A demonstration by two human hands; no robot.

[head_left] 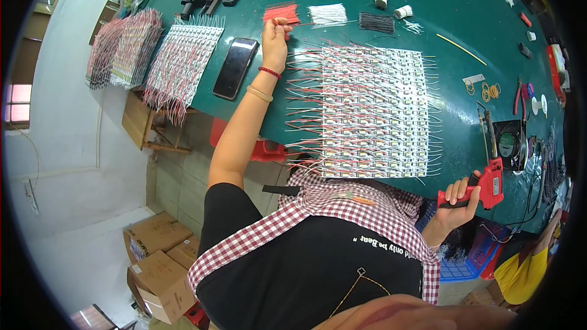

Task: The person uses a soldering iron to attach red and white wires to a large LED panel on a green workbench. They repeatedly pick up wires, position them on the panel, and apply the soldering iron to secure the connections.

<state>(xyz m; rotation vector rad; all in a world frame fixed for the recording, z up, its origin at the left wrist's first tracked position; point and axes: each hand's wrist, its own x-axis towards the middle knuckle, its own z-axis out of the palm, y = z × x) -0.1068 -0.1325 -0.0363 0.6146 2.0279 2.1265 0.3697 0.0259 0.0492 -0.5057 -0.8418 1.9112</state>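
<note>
My left hand (276,35) is stretched out to the far side of the green table, its fingers pinched at the near edge of a bundle of short red wires (281,13). A thin red wire seems to stick out from the fingertips. In my right hand (460,198) is a red soldering gun (491,184), gripped by its handle, with the tip pointing away from me. Between the hands lies a white panel of small circuit boards (373,113), with rows of red, white and black wires soldered on and loose ends fringing both sides.
White wires (328,15) and black wires (376,22) lie beside the red bundle. A phone (236,68) and wired panels (183,64) are at the left. A small fan (510,145), red pliers (520,96) and solder spool (539,106) stand right. Cardboard boxes (162,284) sit on the floor.
</note>
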